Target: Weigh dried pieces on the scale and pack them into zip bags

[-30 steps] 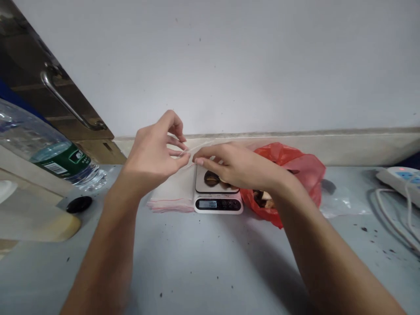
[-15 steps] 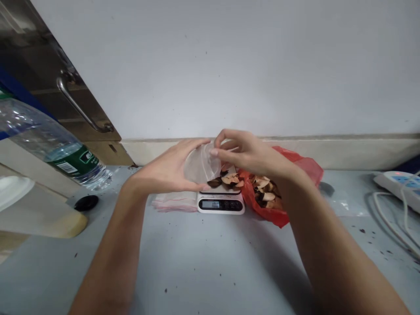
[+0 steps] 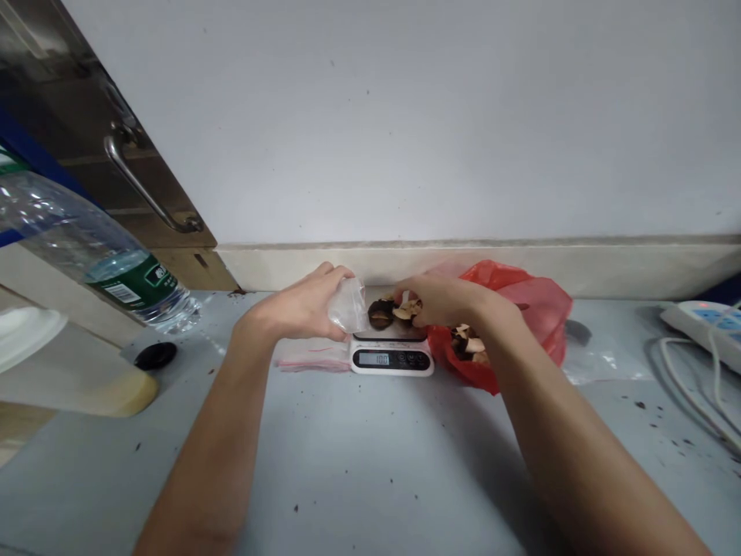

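Observation:
My left hand (image 3: 312, 303) holds a clear plastic zip bag (image 3: 348, 306) with its mouth turned toward the scale. On the pan of a small white digital scale (image 3: 425, 369) lie dark and pale dried mushroom slices (image 3: 380, 313); the display reads about 10.0. My right hand (image 3: 437, 297) reaches over the pan with its fingers curled round some of the slices. Beside the scale, partly under my right forearm, an open red plastic bag (image 3: 538, 309) holds more slices. A stack of flat zip bags (image 3: 312, 355) lies left of the scale.
A water bottle (image 3: 133, 282) and a pale container (image 3: 69, 371) are at the left, near a black round lid (image 3: 155, 355). A white power strip (image 3: 703, 320) with a cable sits at the right. The wall (image 3: 405, 139) rises behind the scale.
My right hand has left the zip bag's mouth and moved down onto the slices on the pan. My left hand has shifted slightly lower with the bag.

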`<state>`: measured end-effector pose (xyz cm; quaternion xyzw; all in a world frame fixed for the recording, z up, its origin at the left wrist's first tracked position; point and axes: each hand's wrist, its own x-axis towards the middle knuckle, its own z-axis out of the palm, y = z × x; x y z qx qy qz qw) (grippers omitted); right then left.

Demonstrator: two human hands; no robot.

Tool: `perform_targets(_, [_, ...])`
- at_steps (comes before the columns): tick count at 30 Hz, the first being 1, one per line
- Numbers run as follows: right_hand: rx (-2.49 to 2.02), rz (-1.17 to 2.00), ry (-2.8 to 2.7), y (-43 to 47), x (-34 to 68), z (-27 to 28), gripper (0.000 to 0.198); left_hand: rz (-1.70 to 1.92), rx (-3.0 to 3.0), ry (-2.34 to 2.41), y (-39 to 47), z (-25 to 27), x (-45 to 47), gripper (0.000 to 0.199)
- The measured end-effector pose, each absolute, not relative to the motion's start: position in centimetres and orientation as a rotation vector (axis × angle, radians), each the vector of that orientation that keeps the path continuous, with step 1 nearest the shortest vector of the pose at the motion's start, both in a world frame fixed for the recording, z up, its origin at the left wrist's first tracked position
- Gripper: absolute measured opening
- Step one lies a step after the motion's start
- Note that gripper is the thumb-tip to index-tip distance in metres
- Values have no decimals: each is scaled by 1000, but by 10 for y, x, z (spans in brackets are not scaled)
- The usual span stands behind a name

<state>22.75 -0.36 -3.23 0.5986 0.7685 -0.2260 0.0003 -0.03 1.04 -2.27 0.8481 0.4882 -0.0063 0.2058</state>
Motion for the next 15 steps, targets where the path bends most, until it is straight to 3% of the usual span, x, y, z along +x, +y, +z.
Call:
perform_targets(3, [1901,-696,2403,-4,233,-29,23,-133,2315,1417,10,-24,-1,92])
perform_targets(9, [1855,-878,2676,-11,232,-16,28,-139,2309,1395,10,-27,7,101])
perform_targets(13, [1705,-1342,2911,-9,218,-16,27,40,2299,1338,9,-21,9,94])
perform_targets(15, [1812,-1344,2976,-5,214,-20,20,108,2286,1362,9,-15,3,88])
